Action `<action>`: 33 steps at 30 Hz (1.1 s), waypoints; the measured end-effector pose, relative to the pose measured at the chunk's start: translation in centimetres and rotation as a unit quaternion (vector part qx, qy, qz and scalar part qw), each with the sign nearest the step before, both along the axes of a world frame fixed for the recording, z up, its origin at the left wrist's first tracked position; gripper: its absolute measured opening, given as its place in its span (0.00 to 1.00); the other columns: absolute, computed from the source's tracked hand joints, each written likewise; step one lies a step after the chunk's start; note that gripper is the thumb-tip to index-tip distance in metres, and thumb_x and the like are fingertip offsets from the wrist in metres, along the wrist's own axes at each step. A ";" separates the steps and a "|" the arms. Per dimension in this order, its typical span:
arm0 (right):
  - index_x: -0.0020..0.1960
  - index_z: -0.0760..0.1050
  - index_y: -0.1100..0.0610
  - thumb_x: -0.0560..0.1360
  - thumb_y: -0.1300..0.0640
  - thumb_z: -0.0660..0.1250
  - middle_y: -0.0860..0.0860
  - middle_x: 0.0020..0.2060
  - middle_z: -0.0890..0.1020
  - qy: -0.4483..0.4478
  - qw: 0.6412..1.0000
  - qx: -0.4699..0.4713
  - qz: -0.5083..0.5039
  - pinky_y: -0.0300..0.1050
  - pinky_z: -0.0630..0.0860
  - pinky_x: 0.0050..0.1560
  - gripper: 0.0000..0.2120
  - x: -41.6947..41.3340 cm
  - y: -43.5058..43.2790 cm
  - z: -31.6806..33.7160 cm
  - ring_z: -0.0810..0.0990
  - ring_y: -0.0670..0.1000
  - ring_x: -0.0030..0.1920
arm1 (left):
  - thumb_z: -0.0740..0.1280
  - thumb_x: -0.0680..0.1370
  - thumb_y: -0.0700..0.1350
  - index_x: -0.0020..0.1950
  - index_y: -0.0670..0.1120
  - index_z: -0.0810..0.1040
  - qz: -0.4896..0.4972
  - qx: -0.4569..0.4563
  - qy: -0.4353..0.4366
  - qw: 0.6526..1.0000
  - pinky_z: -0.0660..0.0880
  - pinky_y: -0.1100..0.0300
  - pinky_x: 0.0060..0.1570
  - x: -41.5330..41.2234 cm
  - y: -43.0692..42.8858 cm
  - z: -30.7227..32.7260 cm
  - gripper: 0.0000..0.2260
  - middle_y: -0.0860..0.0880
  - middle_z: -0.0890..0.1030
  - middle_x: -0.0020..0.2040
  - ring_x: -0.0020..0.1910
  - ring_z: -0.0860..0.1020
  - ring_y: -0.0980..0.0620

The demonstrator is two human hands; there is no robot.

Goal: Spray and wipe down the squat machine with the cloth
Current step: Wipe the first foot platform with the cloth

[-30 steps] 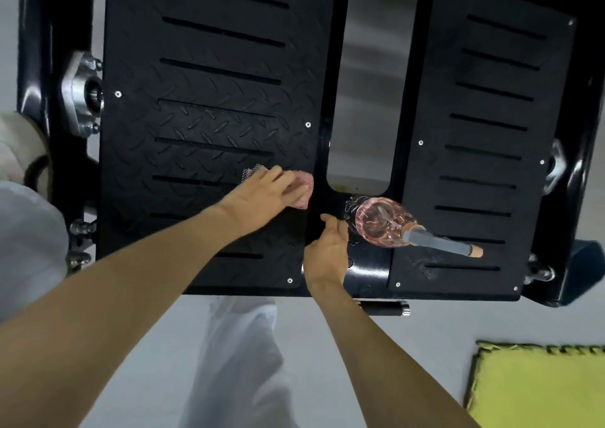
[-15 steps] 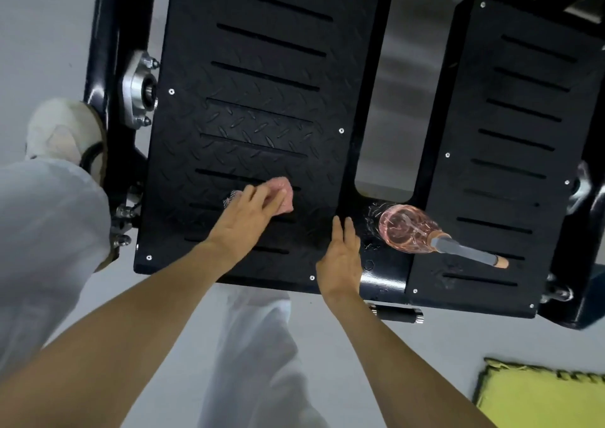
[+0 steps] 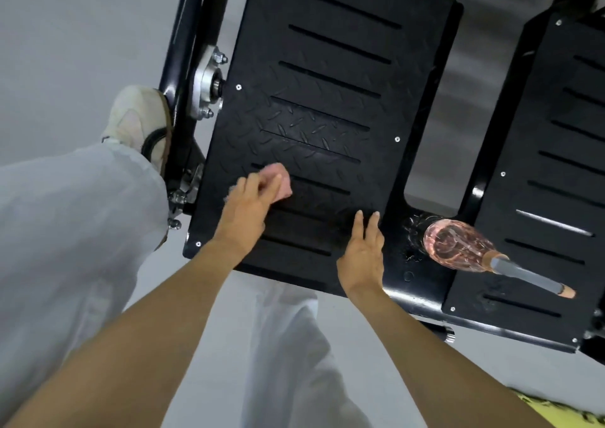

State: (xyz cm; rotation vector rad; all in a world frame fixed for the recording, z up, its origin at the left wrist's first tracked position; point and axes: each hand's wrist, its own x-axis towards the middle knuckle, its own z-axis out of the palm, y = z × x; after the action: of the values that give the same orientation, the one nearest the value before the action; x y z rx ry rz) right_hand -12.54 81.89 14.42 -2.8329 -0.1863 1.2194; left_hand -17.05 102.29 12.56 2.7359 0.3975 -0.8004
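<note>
Pink liquid sits in the spray bottle [image 3: 458, 242], right of centre; my left hand [image 3: 248, 205] grips the cloth [image 3: 284, 180], my right hand [image 3: 363, 254] rests flat on the footplate [image 3: 327, 100].

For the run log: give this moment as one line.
phase: wiping | left hand: grips pink cloth on footplate | right hand: flat on footplate | spray bottle: lying on machine, untouched
</note>
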 end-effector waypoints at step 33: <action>0.76 0.35 0.65 0.76 0.57 0.66 0.64 0.75 0.38 0.000 0.994 -0.073 0.076 0.50 0.56 0.75 0.45 -1.0 0.9 -0.4 0.45 0.61 0.76 | 0.60 0.81 0.52 0.51 0.55 0.72 0.510 -0.191 -0.207 0.813 0.74 0.54 0.58 -6.5 3.5 -1.6 0.03 0.51 0.73 0.52 0.54 0.74 0.52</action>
State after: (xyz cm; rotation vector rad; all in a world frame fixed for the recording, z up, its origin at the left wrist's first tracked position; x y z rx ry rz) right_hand -13.52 82.81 14.06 -2.9921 -0.3316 1.3119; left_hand -23.50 105.79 10.95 1.7953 1.2635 0.0288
